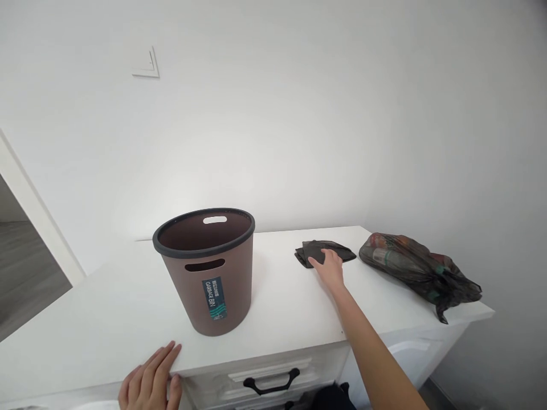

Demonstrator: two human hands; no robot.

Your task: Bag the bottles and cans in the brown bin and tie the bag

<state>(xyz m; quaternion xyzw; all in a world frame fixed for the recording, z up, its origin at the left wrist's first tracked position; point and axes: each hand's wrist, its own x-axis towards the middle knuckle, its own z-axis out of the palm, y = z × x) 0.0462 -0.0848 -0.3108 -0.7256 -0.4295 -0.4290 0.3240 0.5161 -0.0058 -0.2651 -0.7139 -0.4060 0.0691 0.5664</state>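
My right hand (330,269) reaches over the white cabinet top, its thumb and fingers apart, at the near side of a folded black plastic garbage bag (314,251). Whether the fingertips press on the bag, I cannot tell. My left hand (149,380) lies with fingers stretched out on the front edge of the cabinet top, holding nothing. Between the hands, toward the left, stands an upright brown garbage bin (237,285) with a dark rim, handle slots and a label on its front. No liner shows on its rim.
A filled, tied black bag (404,262) lies at the right end of the cabinet top (277,307). Below the front edge is a drawer with a black handle (271,388). White wall (273,114) rises behind, with a switch plate (147,64) at upper left.
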